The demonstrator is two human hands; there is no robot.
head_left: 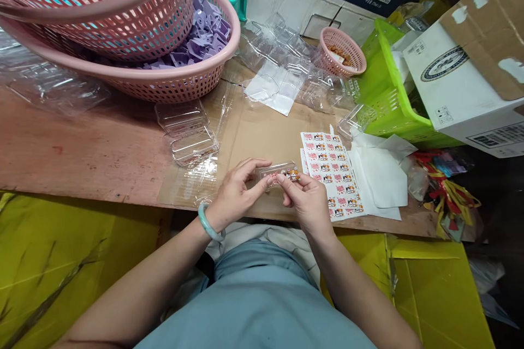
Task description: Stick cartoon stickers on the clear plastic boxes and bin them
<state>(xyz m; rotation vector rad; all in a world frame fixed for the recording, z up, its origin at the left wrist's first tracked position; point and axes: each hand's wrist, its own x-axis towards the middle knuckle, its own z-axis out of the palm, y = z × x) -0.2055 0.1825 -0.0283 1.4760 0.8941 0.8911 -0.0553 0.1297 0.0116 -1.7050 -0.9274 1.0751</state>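
My left hand (235, 191), with a pale green bangle at the wrist, grips a small clear plastic case (282, 166) between thumb and fingers near the table's front edge. Across the case lies a sticker (292, 174) with pink lettering and a cartoon cat. My right hand (309, 202) pinches the sticker's right part against the case, thumb on top. How far it is stuck down I cannot tell. Just right of my right hand are sheets of matching cat stickers (338, 174), partly overlapping.
Two stacked pink baskets (164, 76) stand at the left, the lower holding purple plastic parts. Empty clear cases (190, 133) lie nearby, more behind. A small pink basket (327, 49), green crate (385, 76), white backing papers (380, 174) and cartons (462, 92) occupy the right.
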